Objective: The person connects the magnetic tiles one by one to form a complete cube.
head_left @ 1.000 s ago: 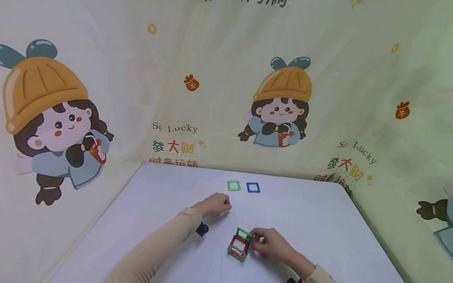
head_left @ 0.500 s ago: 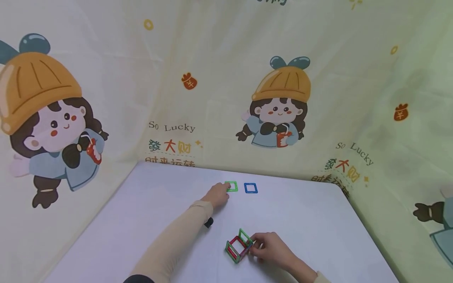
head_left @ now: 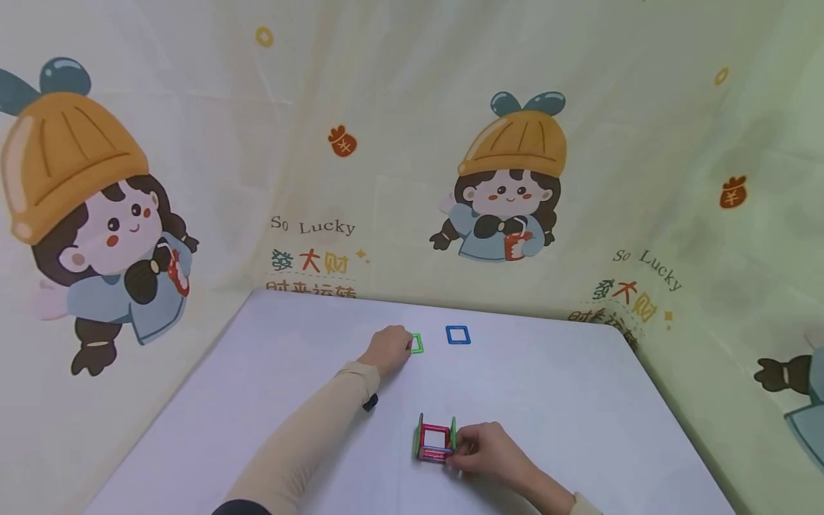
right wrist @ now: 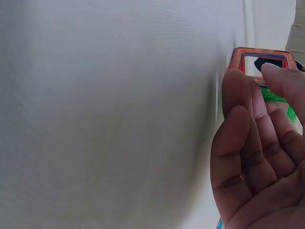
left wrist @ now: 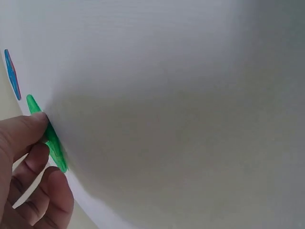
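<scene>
In the head view my left hand (head_left: 388, 350) is at the far part of the table and pinches a green square magnetic tile (head_left: 418, 343), partly hidden behind the fingers. The left wrist view shows the thumb on the green tile's edge and fingers curled beneath. My right hand (head_left: 492, 450) holds the right side of a small structure of magnetic tiles (head_left: 435, 427), nearer the front. It has a red square base frame and upright sides, green at left and right. In the right wrist view a red-orange tile (right wrist: 263, 50) shows beyond the fingertips.
A blue square magnetic tile (head_left: 458, 335) lies flat just right of the green one. The white table (head_left: 547, 386) reaches back to a cloth backdrop (head_left: 399, 214) with printed cartoon figures.
My left hand has reached forward to the green tile, taken hold of it and shifted it slightly toward me. My right hand has turned the tile structure, which now stands squarer to the view.
</scene>
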`<state>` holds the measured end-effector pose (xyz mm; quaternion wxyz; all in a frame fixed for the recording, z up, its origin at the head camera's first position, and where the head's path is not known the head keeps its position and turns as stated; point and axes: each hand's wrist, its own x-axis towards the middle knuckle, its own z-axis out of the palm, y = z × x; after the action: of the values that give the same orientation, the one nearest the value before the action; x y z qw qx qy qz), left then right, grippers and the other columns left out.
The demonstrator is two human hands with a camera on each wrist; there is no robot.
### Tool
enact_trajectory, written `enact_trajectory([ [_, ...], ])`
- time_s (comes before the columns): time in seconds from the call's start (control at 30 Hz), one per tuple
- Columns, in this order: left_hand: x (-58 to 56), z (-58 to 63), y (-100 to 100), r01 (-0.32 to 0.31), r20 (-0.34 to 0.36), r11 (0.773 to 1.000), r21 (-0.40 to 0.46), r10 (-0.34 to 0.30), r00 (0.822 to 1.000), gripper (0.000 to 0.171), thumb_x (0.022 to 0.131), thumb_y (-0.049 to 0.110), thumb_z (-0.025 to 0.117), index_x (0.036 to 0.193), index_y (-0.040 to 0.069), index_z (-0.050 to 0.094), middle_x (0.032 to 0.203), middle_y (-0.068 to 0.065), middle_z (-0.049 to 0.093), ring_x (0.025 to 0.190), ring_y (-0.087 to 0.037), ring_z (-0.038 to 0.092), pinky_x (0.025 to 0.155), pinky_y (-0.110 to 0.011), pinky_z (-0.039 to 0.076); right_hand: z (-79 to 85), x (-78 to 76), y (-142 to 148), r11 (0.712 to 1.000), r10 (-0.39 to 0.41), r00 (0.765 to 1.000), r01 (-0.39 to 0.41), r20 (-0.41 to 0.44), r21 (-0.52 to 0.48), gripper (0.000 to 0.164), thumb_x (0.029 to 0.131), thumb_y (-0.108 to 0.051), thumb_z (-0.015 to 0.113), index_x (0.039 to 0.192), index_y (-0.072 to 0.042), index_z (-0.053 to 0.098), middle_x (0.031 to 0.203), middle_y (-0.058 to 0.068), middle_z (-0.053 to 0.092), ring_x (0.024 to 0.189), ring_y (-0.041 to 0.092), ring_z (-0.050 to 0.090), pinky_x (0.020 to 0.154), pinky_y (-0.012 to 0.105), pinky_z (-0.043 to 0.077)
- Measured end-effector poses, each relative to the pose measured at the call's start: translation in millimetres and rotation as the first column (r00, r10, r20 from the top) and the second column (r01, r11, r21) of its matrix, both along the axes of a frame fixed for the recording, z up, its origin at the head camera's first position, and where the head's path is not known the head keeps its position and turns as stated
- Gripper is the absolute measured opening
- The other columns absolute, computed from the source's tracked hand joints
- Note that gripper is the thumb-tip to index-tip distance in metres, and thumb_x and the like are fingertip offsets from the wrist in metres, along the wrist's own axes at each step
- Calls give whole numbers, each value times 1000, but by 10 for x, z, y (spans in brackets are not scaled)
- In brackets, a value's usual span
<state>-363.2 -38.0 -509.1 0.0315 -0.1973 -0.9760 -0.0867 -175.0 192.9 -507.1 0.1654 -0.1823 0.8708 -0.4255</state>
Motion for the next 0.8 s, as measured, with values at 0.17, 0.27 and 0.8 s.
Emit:
enact_trajectory([
  [0.17, -14, -1, -38, 46, -20, 999, -16, -46, 999, 10, 93, 17, 73, 82, 16, 75, 81, 3, 64, 77, -13, 56, 68, -32, 52, 21, 23, -13, 999, -45, 998, 45, 40, -11, 13, 84, -16, 84, 80, -15, 72, 70, -5, 70, 60, 8, 61, 55, 20, 47],
  [0.27, -10, 19, -81, 74, -51, 997, -14, -74, 996, 9, 94, 18, 72, 87, 17, 78, 83, 4, 65, 78, -13, 55, 67, -31, 52, 25, 30, -18, 998, -55, 997, 56, 56, -13, 13, 84, -15, 84, 81, -13, 72, 71, -4, 70, 61, 9, 61, 55, 21, 47],
  [0.8, -13, 269, -201, 136, -166, 991, -13, -136, 977, 12, 99, 21, 69, 93, 17, 79, 89, 3, 66, 83, -16, 55, 65, -31, 52, -18, 21, -32, 998, -67, 994, 68, 92, -6, 15, 83, -16, 85, 78, -12, 71, 67, -7, 65, 62, 6, 55, 57, 20, 43],
])
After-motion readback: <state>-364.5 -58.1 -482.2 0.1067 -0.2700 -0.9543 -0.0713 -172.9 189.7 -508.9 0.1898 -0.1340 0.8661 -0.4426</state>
